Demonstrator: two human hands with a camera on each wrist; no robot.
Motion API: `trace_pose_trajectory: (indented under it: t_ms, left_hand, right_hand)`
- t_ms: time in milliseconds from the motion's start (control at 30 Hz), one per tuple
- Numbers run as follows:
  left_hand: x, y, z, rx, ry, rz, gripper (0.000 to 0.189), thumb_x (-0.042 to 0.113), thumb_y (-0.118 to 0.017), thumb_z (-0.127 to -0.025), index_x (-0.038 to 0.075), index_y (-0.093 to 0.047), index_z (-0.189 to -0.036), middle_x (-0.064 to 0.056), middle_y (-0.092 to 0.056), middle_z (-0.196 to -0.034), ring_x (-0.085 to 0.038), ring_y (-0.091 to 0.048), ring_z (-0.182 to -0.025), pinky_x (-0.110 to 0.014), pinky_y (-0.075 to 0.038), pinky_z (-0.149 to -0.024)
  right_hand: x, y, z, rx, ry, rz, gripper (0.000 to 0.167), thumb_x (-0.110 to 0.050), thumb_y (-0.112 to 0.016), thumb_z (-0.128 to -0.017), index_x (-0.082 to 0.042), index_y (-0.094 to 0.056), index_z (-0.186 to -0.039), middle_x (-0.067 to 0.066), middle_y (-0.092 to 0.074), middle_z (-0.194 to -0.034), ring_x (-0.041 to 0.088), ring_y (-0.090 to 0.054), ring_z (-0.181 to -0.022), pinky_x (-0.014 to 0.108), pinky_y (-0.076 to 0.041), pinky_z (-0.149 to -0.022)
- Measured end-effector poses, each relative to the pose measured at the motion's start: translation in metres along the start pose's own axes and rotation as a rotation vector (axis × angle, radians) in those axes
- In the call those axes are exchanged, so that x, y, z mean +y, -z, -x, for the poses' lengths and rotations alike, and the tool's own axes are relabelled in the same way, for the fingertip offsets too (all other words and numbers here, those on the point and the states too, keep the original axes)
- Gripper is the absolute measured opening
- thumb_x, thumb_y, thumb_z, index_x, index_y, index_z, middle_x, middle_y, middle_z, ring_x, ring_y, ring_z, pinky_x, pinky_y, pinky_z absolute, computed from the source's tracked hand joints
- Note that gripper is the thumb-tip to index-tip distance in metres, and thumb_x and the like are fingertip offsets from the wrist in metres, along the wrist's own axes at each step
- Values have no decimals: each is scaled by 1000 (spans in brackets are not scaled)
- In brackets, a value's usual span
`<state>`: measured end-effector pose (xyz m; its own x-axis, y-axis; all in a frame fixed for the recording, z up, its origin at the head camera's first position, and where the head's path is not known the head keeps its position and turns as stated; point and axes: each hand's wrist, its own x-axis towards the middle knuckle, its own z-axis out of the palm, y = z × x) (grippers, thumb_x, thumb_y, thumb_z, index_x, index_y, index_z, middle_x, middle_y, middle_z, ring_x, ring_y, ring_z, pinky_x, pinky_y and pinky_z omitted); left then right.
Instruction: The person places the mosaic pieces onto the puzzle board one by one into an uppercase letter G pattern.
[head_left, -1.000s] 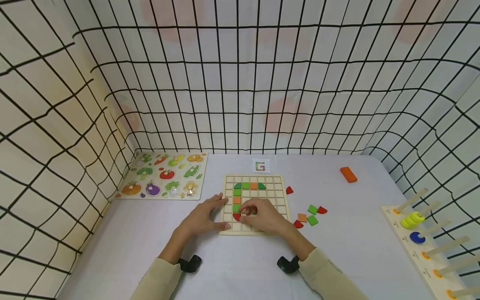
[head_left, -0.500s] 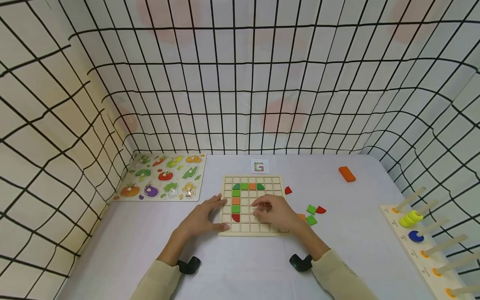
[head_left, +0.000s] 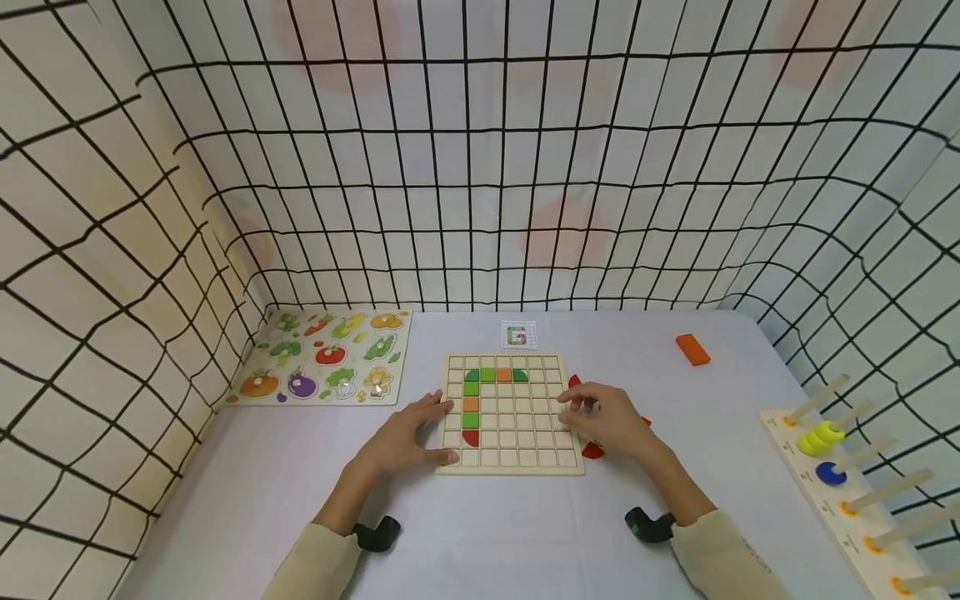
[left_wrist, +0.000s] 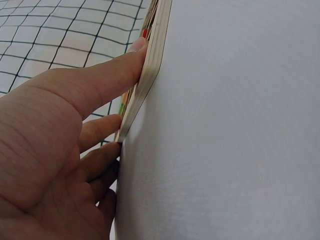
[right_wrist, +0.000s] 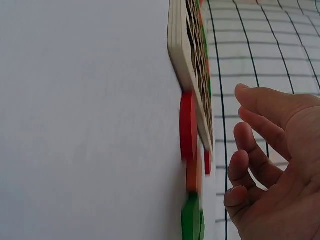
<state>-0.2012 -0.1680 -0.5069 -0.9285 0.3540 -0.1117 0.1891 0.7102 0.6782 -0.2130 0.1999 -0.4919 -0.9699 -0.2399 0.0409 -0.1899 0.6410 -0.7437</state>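
Note:
A wooden grid board (head_left: 517,458) lies in front of me in the head view. Green and orange square tiles, two dark green quarter-round tiles and a red quarter-round tile (head_left: 471,438) sit in its cells, forming a top row and a left column. My left hand (head_left: 401,435) rests against the board's left side, thumb and fingertips touching its edge (left_wrist: 150,75). Over the right edge of the board hovers my right hand (head_left: 611,421), fingers loosely bent and nothing between them. Beneath it, loose red tiles (right_wrist: 188,125), an orange tile (right_wrist: 194,175) and green tiles (right_wrist: 191,217) are partly hidden in the head view.
A small pattern card (head_left: 519,335) lies behind the board. To the left is a vegetable puzzle board (head_left: 318,392). An orange block (head_left: 692,350) lies at the back right, and a pegged counting stand (head_left: 817,508) is along the right side. Black-lined walls enclose the table.
My right hand has moved right, from beside the red tile in the left column to the board's right edge above the loose tiles. My left hand has stayed at the board's left edge.

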Motion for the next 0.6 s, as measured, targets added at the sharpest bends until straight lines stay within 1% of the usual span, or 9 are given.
trace_pose_trajectory:
  t_ms: [133, 267, 467, 600]
  left_hand:
    - [-1, 0, 1, 6, 9, -9, 87, 50, -89, -75, 27, -53, -152, 7, -33, -168, -23, -24, -159, -59, -28, -125]
    - [-1, 3, 2, 11, 15, -12, 87, 50, -89, -75, 28, -53, -152, 7, -33, -168, -23, -25, -159, -59, -29, -124]
    - [-3, 3, 2, 4, -6, -3, 87, 49, -88, -76, 26, -53, -152, 4, -33, -169, -24, -25, -159, -59, -28, -124]
    - [-2, 1, 1, -3, -26, -5, 86, 50, -87, -77, 25, -53, -152, 3, -33, -169, -25, -25, -159, -59, -28, -125]
  right_hand:
    - [17, 15, 7, 48, -18, 51, 25, -23, -81, -89, -16, -77, -112, -2, -65, -90, 19, -55, -86, 23, -46, -62]
    - [32, 25, 13, 76, -25, 93, 26, -26, -81, -89, -16, -76, -113, -2, -65, -90, 18, -54, -84, 23, -45, -66]
    - [52, 37, 23, 119, -52, 137, 29, -27, -83, -88, -15, -76, -113, -2, -63, -89, 17, -51, -82, 23, -42, -64]
    - [59, 46, 31, 138, -67, 162, 29, -26, -84, -87, -16, -77, -113, 0, -64, -91, 17, -51, -83, 23, -44, -66]
